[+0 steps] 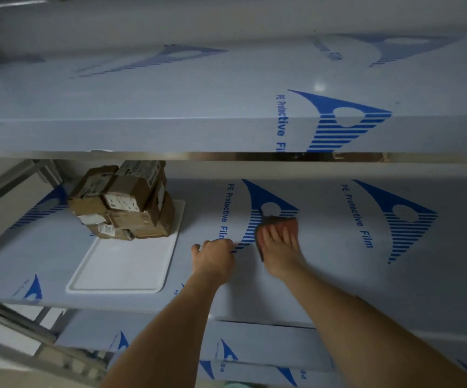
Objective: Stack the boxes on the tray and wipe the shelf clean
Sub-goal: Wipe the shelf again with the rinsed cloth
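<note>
The cloth (278,224) is pressed flat under the straight-fingered right hand (278,245), unwiped shelf (366,275) running lengthwise toward 3 o'clock, while the stacked boxes (123,203) on the tray (120,275) lie at 9 o'clock beyond the left hand (214,257), curled and seemingly empty.

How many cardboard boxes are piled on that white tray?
About 5 show, though boundaries are hard to tell: two on top, two in the middle, one at the bottom, all at the tray's far end. More may be hidden behind.

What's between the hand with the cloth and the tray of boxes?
In the head view, only the left hand on bare shelf lies between right hand and tray.
</note>
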